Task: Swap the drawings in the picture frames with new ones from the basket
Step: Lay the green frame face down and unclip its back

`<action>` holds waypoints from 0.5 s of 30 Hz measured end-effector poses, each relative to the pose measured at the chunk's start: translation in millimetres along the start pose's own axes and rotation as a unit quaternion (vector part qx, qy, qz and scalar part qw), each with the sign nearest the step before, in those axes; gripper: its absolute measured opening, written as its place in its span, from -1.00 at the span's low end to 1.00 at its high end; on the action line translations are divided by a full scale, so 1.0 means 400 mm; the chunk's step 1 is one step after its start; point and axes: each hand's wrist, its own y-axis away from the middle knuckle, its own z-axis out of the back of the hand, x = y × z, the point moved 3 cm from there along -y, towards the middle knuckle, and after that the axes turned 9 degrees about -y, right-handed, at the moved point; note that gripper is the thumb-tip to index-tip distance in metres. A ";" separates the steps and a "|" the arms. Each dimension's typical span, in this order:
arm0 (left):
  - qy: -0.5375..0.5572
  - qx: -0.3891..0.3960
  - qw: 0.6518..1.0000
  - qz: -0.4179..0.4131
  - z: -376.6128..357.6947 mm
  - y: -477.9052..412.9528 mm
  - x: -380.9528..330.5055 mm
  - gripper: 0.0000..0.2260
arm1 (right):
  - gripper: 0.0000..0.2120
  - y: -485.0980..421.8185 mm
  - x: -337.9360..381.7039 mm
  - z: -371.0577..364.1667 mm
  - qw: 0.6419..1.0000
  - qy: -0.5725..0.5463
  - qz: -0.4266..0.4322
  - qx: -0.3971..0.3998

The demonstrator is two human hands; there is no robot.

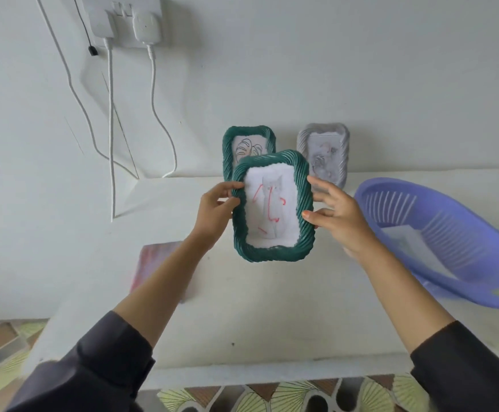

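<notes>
Two hands hold a green picture frame (273, 206) upright above the white table (242, 307), its opening showing a white sheet with red scribbles (269, 208). The left hand (217, 209) pinches the frame's left edge between thumb and fingers; the right hand (335, 217) has its thumb on the right edge and its fingers spread behind, so it grips the frame too. Just behind, at the far edge of the table, a second green frame (236, 144) leans against the wall, and a pale grey frame (325, 153) leans to its right. To the right lies a purple basket (450, 233) with paper sheets (405, 242) inside. On the near left of the table lies a pinkish drawing (156, 263). White cables (111, 129) hang from wall sockets at the far left.
</notes>
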 end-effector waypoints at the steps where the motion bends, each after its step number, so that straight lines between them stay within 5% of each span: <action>1: 0.003 0.008 1.000 0.013 -0.019 0.011 0.001 -0.73 | -0.44 0.011 0.005 0.014 1.000 -0.004 -0.003 -0.003; 7: -0.004 0.107 0.988 0.109 -0.112 0.053 -0.013 -0.78 | -0.58 0.020 0.085 0.043 0.999 0.047 -0.003 -0.017; 15: 0.097 0.046 0.989 0.100 -0.162 0.056 -0.108 -0.73 | -0.69 -0.021 0.117 -0.070 0.935 0.345 -0.006 0.078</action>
